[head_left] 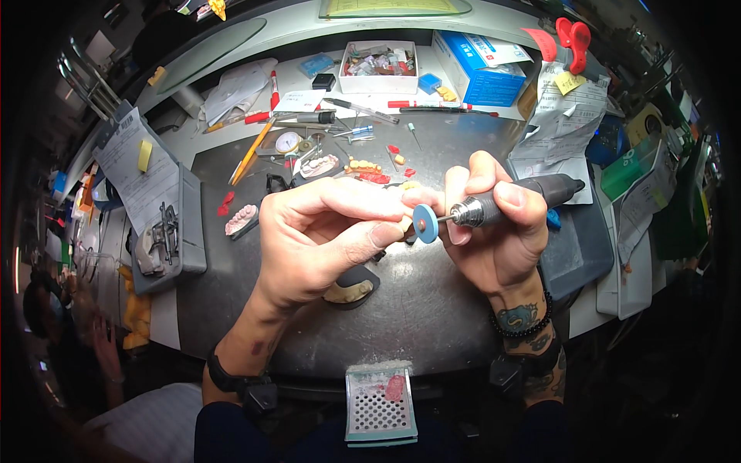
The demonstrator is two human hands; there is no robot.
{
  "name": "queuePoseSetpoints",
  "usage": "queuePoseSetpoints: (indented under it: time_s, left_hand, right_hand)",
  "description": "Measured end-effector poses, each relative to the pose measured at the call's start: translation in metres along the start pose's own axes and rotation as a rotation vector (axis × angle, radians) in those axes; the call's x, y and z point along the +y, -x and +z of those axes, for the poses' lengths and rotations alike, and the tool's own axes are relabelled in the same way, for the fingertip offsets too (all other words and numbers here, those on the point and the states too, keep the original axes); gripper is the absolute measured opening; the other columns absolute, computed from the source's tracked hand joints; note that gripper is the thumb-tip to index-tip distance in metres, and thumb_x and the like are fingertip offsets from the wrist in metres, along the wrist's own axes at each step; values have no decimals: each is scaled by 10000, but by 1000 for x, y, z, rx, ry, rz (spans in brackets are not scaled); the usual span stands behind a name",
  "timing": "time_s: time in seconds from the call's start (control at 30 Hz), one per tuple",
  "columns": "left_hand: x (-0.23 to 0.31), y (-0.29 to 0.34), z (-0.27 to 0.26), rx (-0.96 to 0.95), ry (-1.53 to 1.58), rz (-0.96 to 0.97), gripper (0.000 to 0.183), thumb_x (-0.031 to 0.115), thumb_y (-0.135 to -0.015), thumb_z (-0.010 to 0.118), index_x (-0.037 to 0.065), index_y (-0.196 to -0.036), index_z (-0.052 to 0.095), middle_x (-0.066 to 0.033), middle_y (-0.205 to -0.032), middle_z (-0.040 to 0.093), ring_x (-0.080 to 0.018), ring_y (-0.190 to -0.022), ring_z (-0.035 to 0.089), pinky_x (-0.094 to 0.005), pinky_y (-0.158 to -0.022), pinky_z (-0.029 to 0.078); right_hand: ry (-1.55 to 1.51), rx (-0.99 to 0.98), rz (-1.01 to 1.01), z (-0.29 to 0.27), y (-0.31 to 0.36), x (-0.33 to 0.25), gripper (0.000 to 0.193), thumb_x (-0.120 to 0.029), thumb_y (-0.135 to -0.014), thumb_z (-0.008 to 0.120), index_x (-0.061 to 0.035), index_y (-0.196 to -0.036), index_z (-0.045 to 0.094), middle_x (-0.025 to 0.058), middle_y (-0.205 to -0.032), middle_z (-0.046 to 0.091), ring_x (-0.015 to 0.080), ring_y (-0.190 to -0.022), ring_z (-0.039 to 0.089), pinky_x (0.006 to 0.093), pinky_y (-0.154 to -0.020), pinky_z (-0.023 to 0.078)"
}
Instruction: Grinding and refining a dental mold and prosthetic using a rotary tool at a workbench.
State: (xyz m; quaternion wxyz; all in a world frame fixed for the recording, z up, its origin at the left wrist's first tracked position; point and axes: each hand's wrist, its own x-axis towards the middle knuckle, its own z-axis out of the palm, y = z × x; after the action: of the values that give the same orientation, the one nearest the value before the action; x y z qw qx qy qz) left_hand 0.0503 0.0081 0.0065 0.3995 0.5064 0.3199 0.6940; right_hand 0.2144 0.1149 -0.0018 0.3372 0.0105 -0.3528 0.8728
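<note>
My left hand (309, 235) is closed in a pinch, thumb against fingertips, on a small tan piece (406, 224) that looks like a dental crown; fingers hide most of it. In my right hand (505, 243) is a dark rotary handpiece (549, 189), gripped like a pen. Its thin shank carries a blue grinding disc (425, 224), right beside the small piece; I cannot tell whether they touch. Below my left hand lies a dental model (349, 292) on a dark base. Beyond the hands are more tooth models (319, 166) and a yellowish row of teeth (363, 166).
A grey bin (189, 251) with papers stands at left, another grey tray (575, 262) at right. Pens, a round dial gauge (287, 142) and red scraps lie at the back. Behind them stand a white box (378, 81) of small packets and a blue box (482, 77).
</note>
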Motion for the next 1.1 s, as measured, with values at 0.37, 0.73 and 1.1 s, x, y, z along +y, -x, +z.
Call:
queuePoseSetpoints:
  time_s: [0.37,0.73,1.1]
  left_hand:
    - [2,0,0,-12,22,16,158,-119,-787,670,-67,-936,655,-178,-958,680,-287,-995,661,-371,-880,539]
    - [4,0,1,-22,21,-7,161,-133,-786,658,-73,-935,656,-187,-960,674,-297,-1001,658,-382,-877,543]
    - [-14,-19,-29,145,-780,-219,137,24,-830,675,-26,-956,694,-106,-887,714,-135,-824,682,-253,-765,546]
  right_hand:
    - [-47,-40,8,-4,0,2,165,-193,-840,545,-44,-909,528,97,-786,565,193,-658,584,399,-897,434]
    - [-100,-64,19,-5,1,2,141,-134,-845,527,-13,-917,527,124,-864,585,212,-724,606,306,-703,517]
    - [977,252,-107,-15,-13,1,220,-121,-913,595,-26,-1096,515,132,-919,663,219,-955,668,323,-844,544]
